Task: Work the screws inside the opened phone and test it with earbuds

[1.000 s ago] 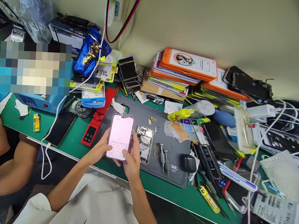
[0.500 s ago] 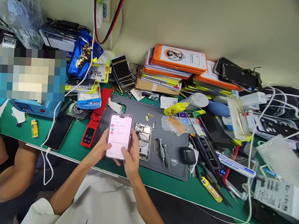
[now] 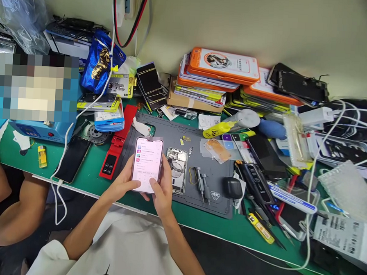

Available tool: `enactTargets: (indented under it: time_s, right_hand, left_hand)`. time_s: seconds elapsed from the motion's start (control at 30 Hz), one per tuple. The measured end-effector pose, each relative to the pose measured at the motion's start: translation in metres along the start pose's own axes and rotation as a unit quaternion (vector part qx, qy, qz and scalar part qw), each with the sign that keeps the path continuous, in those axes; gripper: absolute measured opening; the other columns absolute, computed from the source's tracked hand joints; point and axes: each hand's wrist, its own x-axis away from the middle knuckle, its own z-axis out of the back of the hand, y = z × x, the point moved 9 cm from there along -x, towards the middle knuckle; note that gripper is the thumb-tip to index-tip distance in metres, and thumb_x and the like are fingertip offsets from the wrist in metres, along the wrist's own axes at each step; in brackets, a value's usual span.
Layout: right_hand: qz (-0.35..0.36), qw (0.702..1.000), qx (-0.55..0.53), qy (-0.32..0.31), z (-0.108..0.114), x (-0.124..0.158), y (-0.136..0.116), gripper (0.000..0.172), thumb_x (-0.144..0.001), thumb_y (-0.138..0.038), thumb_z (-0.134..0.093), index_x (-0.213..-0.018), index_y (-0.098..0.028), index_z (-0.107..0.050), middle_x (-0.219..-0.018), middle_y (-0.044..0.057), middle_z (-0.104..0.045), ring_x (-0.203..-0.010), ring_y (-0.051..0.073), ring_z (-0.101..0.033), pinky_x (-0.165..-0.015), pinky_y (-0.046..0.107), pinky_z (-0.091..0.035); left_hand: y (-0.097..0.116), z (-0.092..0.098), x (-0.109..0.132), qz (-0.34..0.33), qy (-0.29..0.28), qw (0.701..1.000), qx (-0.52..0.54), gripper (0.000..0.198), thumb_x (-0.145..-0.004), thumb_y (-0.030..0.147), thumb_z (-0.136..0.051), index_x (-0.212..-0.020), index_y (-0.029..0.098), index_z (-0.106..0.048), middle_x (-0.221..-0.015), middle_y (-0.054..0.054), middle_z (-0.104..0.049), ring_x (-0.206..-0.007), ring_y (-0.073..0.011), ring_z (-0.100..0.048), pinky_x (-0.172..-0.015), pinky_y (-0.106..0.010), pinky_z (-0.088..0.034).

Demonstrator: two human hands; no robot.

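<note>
Both my hands hold a lit smartphone [image 3: 147, 162] upright above the near edge of a grey repair mat [image 3: 200, 163]. My left hand [image 3: 122, 185] wraps its left side from below, fingers curled behind it. My right hand [image 3: 162, 190] grips the right side, thumb resting on the lower part of the screen, which shows a white list of app icons. Just right of the phone, an opened phone body [image 3: 177, 169] with exposed parts lies on the mat, and two small screwdrivers [image 3: 202, 187] lie beside it.
Another person's bare arm [image 3: 11, 214] rests at the left below the green table [image 3: 86, 177]. A dark phone [image 3: 73, 158] on a white cable, a red tool [image 3: 116, 150], a yellow lighter [image 3: 41, 155], stacked orange boxes [image 3: 217, 79], a black earbud case [image 3: 232, 187] and tangled white cables [image 3: 341, 121] crowd the bench.
The phone screen changed from a pale keyboard page to a list with app icons. My right thumb shifted slightly on the lower screen. The view drifted a little.
</note>
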Motion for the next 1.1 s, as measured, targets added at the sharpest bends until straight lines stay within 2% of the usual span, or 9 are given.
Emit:
enactTargets:
  time_s: [0.23, 0.43, 0.6, 0.67, 0.93, 1.1]
  right_hand:
    - [0.001, 1.0, 0.0, -0.004, -0.0019, -0.0008, -0.0036, 0.076, -0.102, -0.051, -0.07, -0.169, -0.036, -0.039, -0.177, 0.006, -0.041, -0.155, 0.029, -0.052, -0.117, 0.044, -0.057]
    - [-0.009, 1.0, 0.002, -0.015, -0.0035, -0.0026, -0.0027, 0.081, -0.101, -0.055, -0.07, -0.171, -0.034, -0.035, -0.171, 0.011, -0.048, -0.138, 0.031, -0.065, -0.103, 0.045, -0.064]
    - [-0.006, 1.0, 0.004, -0.009, -0.0017, -0.0024, -0.004, 0.081, -0.1, -0.055, -0.071, -0.171, -0.035, -0.036, -0.175, 0.007, -0.043, -0.153, 0.031, -0.054, -0.113, 0.044, -0.059]
    - [-0.011, 1.0, 0.005, -0.009, -0.0018, -0.0019, -0.0033, 0.082, -0.1, -0.055, -0.07, -0.171, -0.035, -0.035, -0.174, 0.008, -0.044, -0.151, 0.031, -0.055, -0.11, 0.043, -0.06]
    - [-0.014, 1.0, 0.01, -0.007, -0.0018, -0.0013, -0.0038, 0.083, -0.1, -0.054, -0.07, -0.171, -0.031, -0.034, -0.171, 0.011, -0.047, -0.141, 0.029, -0.062, -0.102, 0.04, -0.063]
    - [-0.012, 1.0, 0.018, -0.003, -0.0013, -0.0013, -0.0049, 0.082, -0.1, -0.055, -0.069, -0.171, -0.031, -0.035, -0.172, 0.01, -0.047, -0.145, 0.03, -0.06, -0.109, 0.044, -0.061]
  left_hand:
    - [-0.0013, 0.0009, -0.0002, 0.001, 0.007, 1.0, -0.015, 0.131, -0.086, 0.038, -0.088, -0.175, 0.049, 0.007, -0.181, -0.015, -0.034, -0.132, -0.0423, -0.071, -0.069, -0.037, -0.075]
    - [-0.0027, 0.0029, -0.0015, 0.002, 0.024, 0.999, -0.025, 0.125, -0.09, 0.048, -0.084, -0.175, 0.048, 0.008, -0.181, -0.015, -0.033, -0.129, -0.0406, -0.072, -0.07, -0.037, -0.075]
    - [-0.0015, 0.0001, -0.0019, 0.007, 0.026, 0.999, -0.029, 0.123, -0.092, 0.047, -0.083, -0.174, 0.05, 0.009, -0.182, -0.016, -0.031, -0.127, -0.0396, -0.073, -0.065, -0.033, -0.074]
    - [-0.0009, 0.0001, -0.0022, 0.006, 0.027, 0.999, -0.025, 0.124, -0.091, 0.045, -0.082, -0.174, 0.051, 0.009, -0.182, -0.015, -0.03, -0.127, -0.0395, -0.073, -0.065, -0.033, -0.073]
    - [-0.0077, 0.006, -0.0064, 0.002, 0.027, 1.0, -0.004, 0.111, -0.088, 0.048, -0.074, -0.176, 0.045, -0.007, -0.179, -0.014, -0.037, -0.129, -0.0413, -0.072, -0.065, -0.038, -0.074]
    - [-0.0096, 0.0079, -0.0053, 0.002, 0.032, 0.999, -0.011, 0.102, -0.094, 0.048, -0.07, -0.176, 0.047, -0.009, -0.176, -0.011, -0.043, -0.126, -0.0384, -0.074, -0.072, -0.043, -0.076]
